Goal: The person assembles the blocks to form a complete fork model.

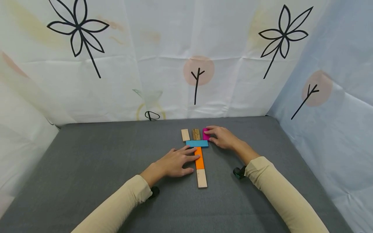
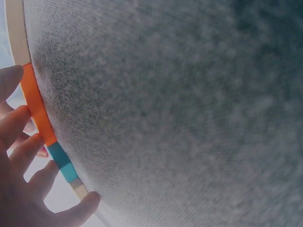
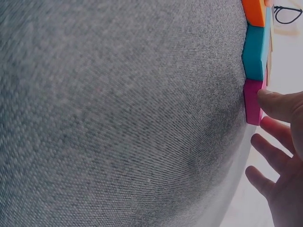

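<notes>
Flat wooden blocks lie together on the grey cloth in the head view. A blue block (image 1: 197,143) runs crosswise, and below it an orange block (image 1: 199,163) and a plain wood block (image 1: 201,178) form a column. Spread fingers of my left hand (image 1: 176,161) rest on the orange block, reaching near the blue one. My right hand (image 1: 223,137) holds a magenta block (image 1: 205,134) by thumb and forefinger, at the right end above the blue block. In the right wrist view the magenta block (image 3: 253,101) touches the blue block (image 3: 255,52).
Above the blue block stand a pale wood block (image 1: 185,135) at the left and a brown grained block (image 1: 196,134) in the middle. Grey cloth (image 1: 96,161) covers the table. White printed fabric (image 1: 163,48) hangs behind it and at both sides.
</notes>
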Action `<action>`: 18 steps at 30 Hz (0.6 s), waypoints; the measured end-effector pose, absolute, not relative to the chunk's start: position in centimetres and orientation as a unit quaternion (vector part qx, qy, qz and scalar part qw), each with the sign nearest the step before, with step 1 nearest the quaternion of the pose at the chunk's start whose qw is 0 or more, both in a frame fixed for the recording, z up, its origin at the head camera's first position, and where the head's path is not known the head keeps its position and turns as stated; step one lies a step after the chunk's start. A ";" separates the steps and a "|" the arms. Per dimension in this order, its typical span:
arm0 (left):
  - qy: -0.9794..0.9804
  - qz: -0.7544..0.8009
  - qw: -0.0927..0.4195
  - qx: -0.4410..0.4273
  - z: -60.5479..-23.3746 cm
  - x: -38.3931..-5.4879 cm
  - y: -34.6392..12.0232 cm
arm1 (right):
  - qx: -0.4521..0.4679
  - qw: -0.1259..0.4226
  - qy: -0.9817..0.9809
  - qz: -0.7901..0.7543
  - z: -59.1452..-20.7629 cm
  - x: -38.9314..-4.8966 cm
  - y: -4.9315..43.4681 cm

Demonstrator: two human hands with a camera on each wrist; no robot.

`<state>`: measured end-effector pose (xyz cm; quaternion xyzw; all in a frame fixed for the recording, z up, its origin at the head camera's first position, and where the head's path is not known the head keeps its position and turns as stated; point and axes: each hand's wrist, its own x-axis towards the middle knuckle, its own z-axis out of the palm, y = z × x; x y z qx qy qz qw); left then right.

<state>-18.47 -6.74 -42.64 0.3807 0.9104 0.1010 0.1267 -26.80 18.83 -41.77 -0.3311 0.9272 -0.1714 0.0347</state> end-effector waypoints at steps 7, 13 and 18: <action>0.910 0.106 0.127 0.381 -42.7 -18.6 -6.7 | -0.316 0.034 0.934 -0.162 -41.7 -26.4 18.6; 0.910 0.102 0.128 0.381 -43.0 -18.9 -6.6 | -0.290 0.035 0.941 -0.169 -42.1 -26.4 19.1; 0.911 0.092 0.124 0.382 -43.0 -19.2 -6.5 | -0.266 0.016 0.949 -0.166 -41.7 -26.3 20.2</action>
